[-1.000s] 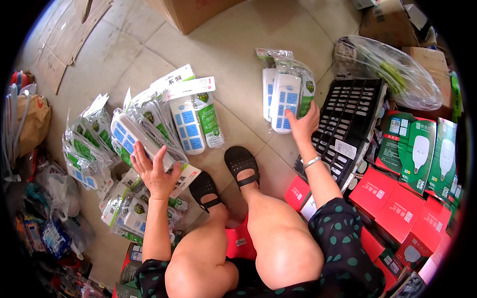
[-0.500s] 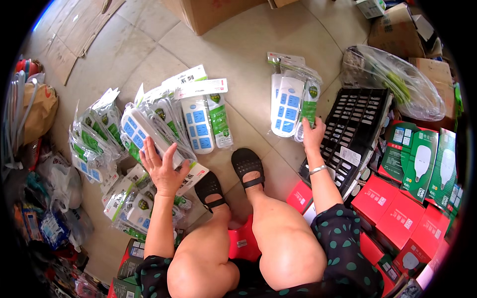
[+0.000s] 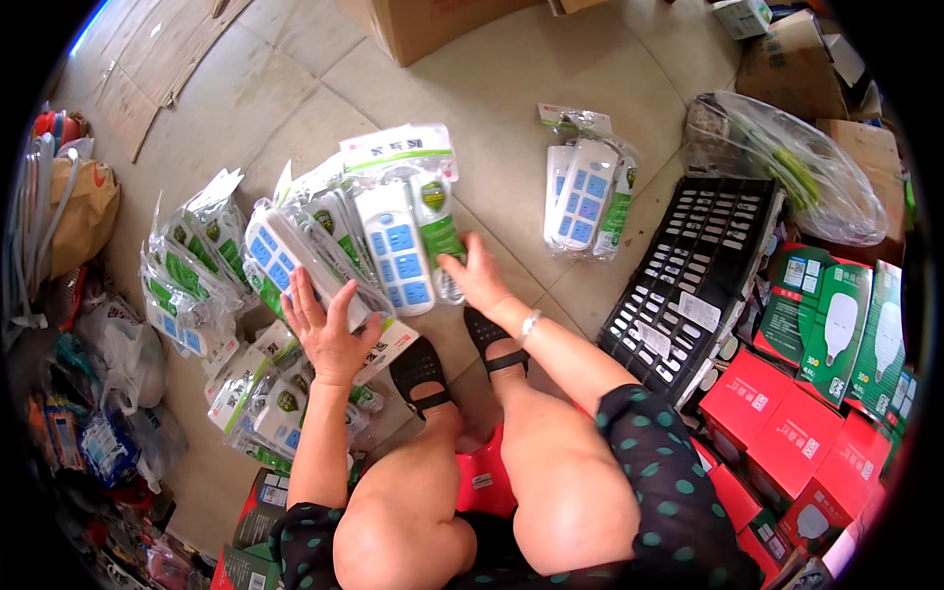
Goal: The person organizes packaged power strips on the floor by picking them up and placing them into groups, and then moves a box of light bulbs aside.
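Note:
White power strips with blue sockets, in clear plastic packs with green labels, lie on the floor before me. My right hand (image 3: 479, 278) grips the lower right edge of one packaged power strip (image 3: 396, 246), thumb on top, beside its green-labelled part. My left hand (image 3: 332, 332) lies with fingers spread on a slanted power strip pack (image 3: 273, 248), near its lower end. More packs (image 3: 192, 270) are heaped at the left, and others (image 3: 278, 415) lie below my left hand. Apart from these, a small pile of packs (image 3: 582, 202) lies to the right.
A black slotted crate (image 3: 693, 265) stands at the right, beside red boxes (image 3: 752, 393) and green bulb boxes (image 3: 841, 315). Behind it lies a clear plastic bag (image 3: 787, 167). A cardboard box (image 3: 442, 25) is at the far side. Plastic bags (image 3: 123, 359) crowd the left.
My right hand has let go of the right-hand pile and moved left, onto the middle pack's edge. That pack has shifted slightly. My left hand stays on its pack.

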{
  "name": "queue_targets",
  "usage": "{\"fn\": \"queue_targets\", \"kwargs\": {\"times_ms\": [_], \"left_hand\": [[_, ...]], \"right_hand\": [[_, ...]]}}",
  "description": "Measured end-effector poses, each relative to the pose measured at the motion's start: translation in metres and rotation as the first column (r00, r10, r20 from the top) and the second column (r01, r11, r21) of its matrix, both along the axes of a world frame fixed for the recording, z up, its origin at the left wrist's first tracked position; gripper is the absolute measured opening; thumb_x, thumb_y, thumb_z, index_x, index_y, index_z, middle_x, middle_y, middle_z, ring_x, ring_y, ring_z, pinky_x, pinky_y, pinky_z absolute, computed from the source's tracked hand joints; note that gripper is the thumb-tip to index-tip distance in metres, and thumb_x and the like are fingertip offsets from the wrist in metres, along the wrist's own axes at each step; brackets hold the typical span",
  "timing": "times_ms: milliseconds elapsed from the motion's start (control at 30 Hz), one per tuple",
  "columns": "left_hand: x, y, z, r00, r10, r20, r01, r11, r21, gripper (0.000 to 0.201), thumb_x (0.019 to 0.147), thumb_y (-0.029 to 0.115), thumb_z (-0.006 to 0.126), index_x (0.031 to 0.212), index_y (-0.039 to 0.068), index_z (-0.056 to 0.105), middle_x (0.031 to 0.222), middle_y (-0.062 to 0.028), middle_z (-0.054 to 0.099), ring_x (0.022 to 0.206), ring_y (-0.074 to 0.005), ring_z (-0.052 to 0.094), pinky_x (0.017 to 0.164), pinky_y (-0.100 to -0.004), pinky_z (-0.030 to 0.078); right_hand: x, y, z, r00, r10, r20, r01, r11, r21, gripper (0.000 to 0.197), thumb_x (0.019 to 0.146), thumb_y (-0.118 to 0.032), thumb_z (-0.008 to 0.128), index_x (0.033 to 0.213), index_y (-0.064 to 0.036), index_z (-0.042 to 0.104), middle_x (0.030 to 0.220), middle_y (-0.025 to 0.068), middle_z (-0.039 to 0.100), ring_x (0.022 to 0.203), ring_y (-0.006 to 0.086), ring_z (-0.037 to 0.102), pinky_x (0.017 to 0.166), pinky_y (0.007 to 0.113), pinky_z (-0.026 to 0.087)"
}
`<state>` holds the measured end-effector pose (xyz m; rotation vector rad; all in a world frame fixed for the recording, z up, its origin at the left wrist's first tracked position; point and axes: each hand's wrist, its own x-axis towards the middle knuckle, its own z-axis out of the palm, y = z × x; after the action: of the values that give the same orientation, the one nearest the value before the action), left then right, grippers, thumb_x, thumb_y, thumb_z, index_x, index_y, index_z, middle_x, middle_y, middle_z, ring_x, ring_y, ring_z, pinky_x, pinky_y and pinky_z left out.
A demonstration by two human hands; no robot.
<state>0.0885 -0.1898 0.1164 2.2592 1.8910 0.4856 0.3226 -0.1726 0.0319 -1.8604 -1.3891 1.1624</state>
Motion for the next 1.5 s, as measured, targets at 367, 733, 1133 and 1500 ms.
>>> {"fn": "queue_targets", "kwargs": {"times_ms": [367, 733, 1133, 1500], "left_hand": [[0.0, 0.0, 0.0, 1.0, -0.016, 0.012, 0.015, 0.999, 0.034, 0.052, 0.061, 0.025, 0.073, 0.11, 0.017, 0.059, 0.145, -0.0254, 0.028, 0.136, -0.041, 0.025, 0.109, -0.0537, 0.02], [-0.002, 0.0, 0.001, 1.0, 0.002, 0.006, -0.002, 1.0, 0.013, 0.052, 0.06, 0.025, 0.073, 0.11, 0.018, 0.06, 0.145, -0.0257, 0.028, 0.136, -0.0402, 0.025, 0.108, -0.0528, 0.021], [-0.003, -0.002, -0.003, 1.0, -0.005, -0.007, 0.005, 1.0, 0.01, 0.053, 0.06, 0.031, 0.075, 0.11, 0.022, 0.059, 0.145, -0.0256, 0.028, 0.135, -0.0402, 0.026, 0.108, -0.0542, 0.019], [0.0, -0.003, -0.007, 1.0, -0.004, 0.012, 0.003, 1.0, 0.015, 0.049, 0.062, 0.032, 0.074, 0.108, 0.021, 0.06, 0.146, -0.0252, 0.027, 0.136, -0.04, 0.025, 0.109, -0.054, 0.018]], "right_hand": [[0.19, 0.003, -0.021, 0.451, -0.551, 0.702, 0.609, 0.765, 0.209, 0.068, 0.069, -0.034, 0.079, 0.119, -0.0001, 0.047, 0.121, 0.0182, 0.053, 0.112, 0.0309, 0.05, 0.096, 0.039, 0.037], [0.172, 0.011, 0.02, 0.705, -0.673, -0.223, 0.683, 0.729, -0.044, 0.029, 0.076, -0.011, 0.068, 0.099, 0.0004, 0.055, 0.086, 0.0028, 0.06, 0.072, 0.0132, 0.056, 0.064, 0.028, 0.046], [-0.007, 0.009, 0.038, 0.975, 0.183, 0.124, -0.169, 0.979, -0.115, 0.053, 0.079, -0.043, 0.066, 0.105, -0.0019, 0.045, 0.075, 0.0184, 0.061, 0.066, 0.036, 0.061, 0.065, 0.043, 0.049], [0.227, -0.003, -0.059, 0.65, -0.484, 0.586, 0.539, 0.837, 0.093, 0.074, 0.064, -0.038, 0.081, 0.117, -0.0013, 0.045, 0.116, 0.0173, 0.054, 0.102, 0.0297, 0.053, 0.082, 0.043, 0.043]]}}
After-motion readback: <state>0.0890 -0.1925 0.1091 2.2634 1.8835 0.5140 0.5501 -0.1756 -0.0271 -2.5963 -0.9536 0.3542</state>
